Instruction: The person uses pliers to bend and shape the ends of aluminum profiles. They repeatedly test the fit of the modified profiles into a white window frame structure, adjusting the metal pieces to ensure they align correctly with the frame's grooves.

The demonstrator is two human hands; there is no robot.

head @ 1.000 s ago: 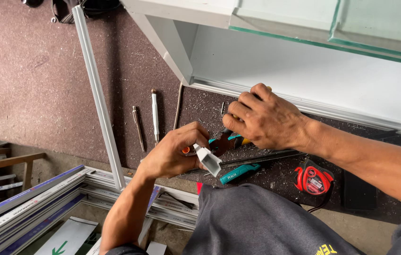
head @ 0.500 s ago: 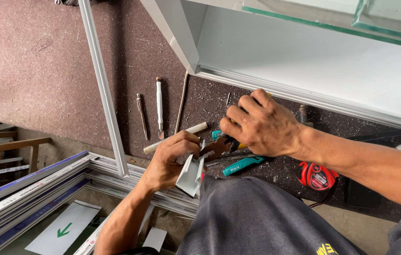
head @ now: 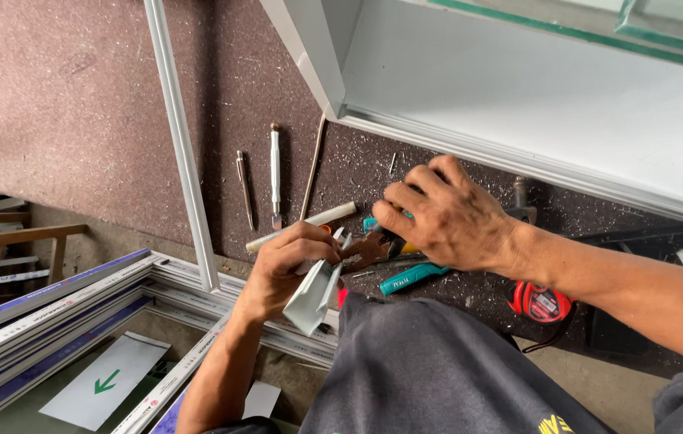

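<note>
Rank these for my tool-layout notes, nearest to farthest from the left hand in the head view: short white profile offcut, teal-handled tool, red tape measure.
1. Short white profile offcut: held in the left hand.
2. Teal-handled tool: lying to the right, under the right hand.
3. Red tape measure: farther right, near the bench edge.

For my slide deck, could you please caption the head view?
Left hand holds a short white profile piece while right hand works pliers on it.
</note>
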